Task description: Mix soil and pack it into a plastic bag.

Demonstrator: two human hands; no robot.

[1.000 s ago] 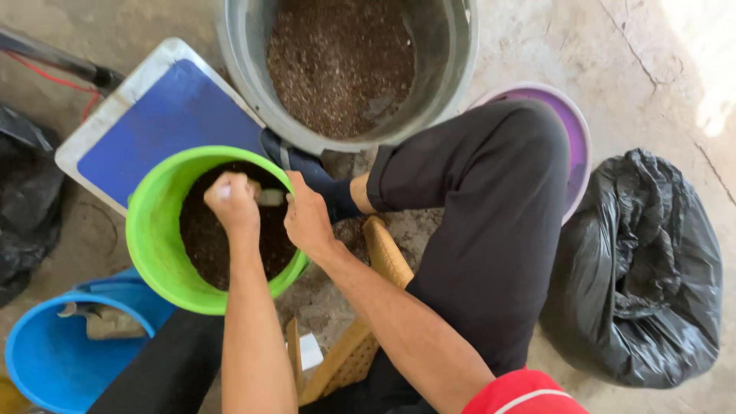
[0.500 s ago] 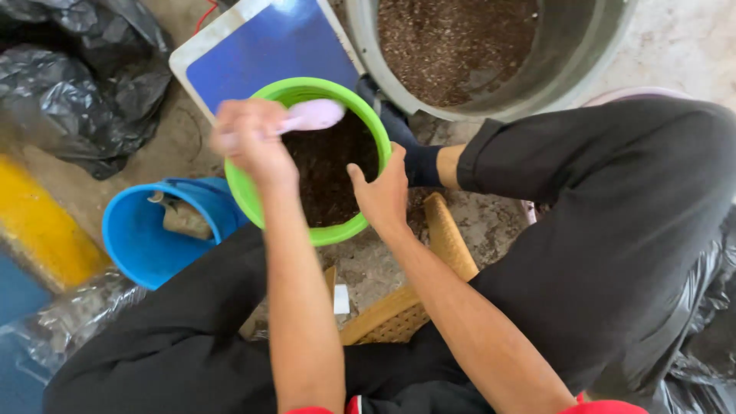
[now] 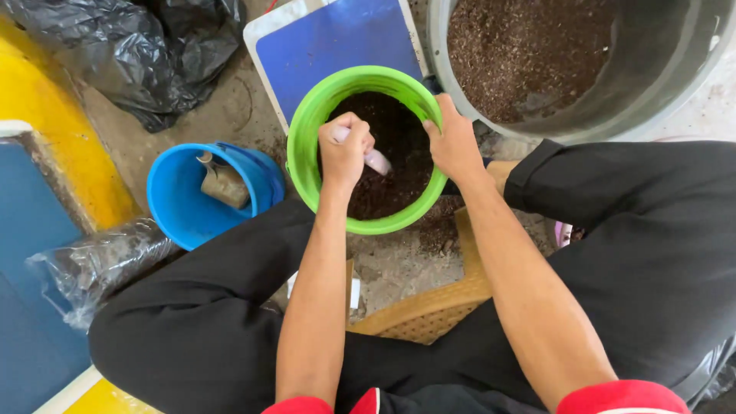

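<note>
My left hand point(image 3: 343, 151) grips a pale scoop point(image 3: 373, 159) down in the soil; right hand point(image 3: 454, 143) clamps the green pot point(image 3: 308, 130) rim, pot on the floor between my knees. Risk: a hard dig tips it, spilling soil.

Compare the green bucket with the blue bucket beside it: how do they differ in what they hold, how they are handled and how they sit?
The green bucket holds dark soil; the blue bucket holds only a small scoop-like tool. The left hand works a pale spoon inside the green bucket and the right hand grips its rim; no hand touches the blue bucket. The green one stands upright, the blue one looks tilted. Both are round, plastic and open-topped.
</note>
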